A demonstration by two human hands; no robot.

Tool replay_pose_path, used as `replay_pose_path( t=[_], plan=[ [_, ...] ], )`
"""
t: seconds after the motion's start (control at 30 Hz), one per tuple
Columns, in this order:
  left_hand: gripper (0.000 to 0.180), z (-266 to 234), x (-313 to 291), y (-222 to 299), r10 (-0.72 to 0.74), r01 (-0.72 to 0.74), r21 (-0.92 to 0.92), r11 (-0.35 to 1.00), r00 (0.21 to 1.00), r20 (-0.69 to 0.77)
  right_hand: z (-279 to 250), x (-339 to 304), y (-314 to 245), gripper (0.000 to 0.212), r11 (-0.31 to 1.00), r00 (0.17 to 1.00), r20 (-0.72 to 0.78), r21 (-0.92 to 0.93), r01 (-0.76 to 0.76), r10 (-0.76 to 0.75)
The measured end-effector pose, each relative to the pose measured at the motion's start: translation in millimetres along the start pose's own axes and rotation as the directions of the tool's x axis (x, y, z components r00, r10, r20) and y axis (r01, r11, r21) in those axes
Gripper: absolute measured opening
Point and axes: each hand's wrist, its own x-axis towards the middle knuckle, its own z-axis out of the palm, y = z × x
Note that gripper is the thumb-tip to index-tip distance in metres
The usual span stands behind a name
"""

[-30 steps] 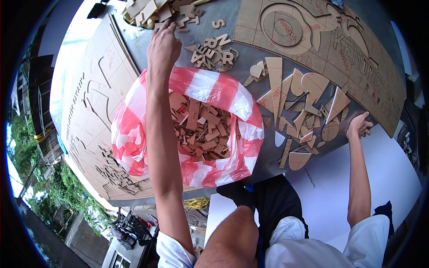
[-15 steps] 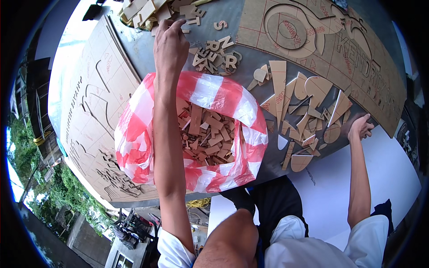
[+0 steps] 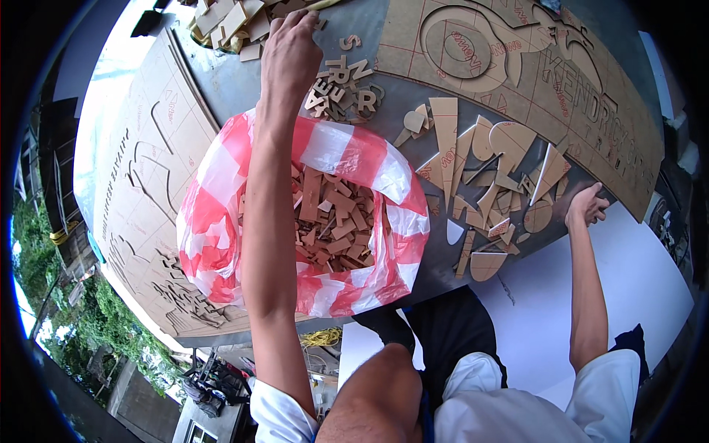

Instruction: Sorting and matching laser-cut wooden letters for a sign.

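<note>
My left hand (image 3: 293, 55) reaches far across the table, palm down, with fingers bent together beside a heap of flat brown cut pieces (image 3: 230, 23); what its fingertips hold, if anything, is hidden. Just right of that wrist lie several small cut-out letters (image 3: 341, 92). Beneath my left forearm stands a red-and-white striped plastic bag (image 3: 391, 159), its mouth rolled wide and small brown scraps (image 3: 341, 225) filling it. My right hand (image 3: 587, 205) rests on the table's near right edge, fingers loosely curled and apart, gripping nothing.
Larger offcuts (image 3: 487, 184), wedges and discs among them, lie right of the bag. Cut-out brown sheets flank it: a left sheet (image 3: 148, 199) and a far right sheet (image 3: 517, 74). A white sheet (image 3: 620, 273) sits below the right edge. Yellow cord (image 3: 321, 337) lies beneath the table.
My left hand has moved slightly farther forward over the heap. A cut-out letter that lay near it now sits closer to the letter cluster. My right hand stays at the edge; the view has shifted slightly.
</note>
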Motion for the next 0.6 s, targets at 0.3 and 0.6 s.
replay_pose_path(
  t=[0.3, 0.6],
  plan=[
    [0.041, -9, -39, 14, -0.005, -0.013, 0.111, 0.994, 0.988, 0.156, -2, 7, -1, 0.074, 1.0, 1.0, -0.025, -0.005, 0.003, -0.004],
    [0.039, -2, -23, 29, 0.092, -0.101, 0.197, 0.975, 0.994, 0.054, 1, 11, 10, 0.073, 1.0, 1.0, 0.008, 0.006, 0.019, -0.019]
  ],
)
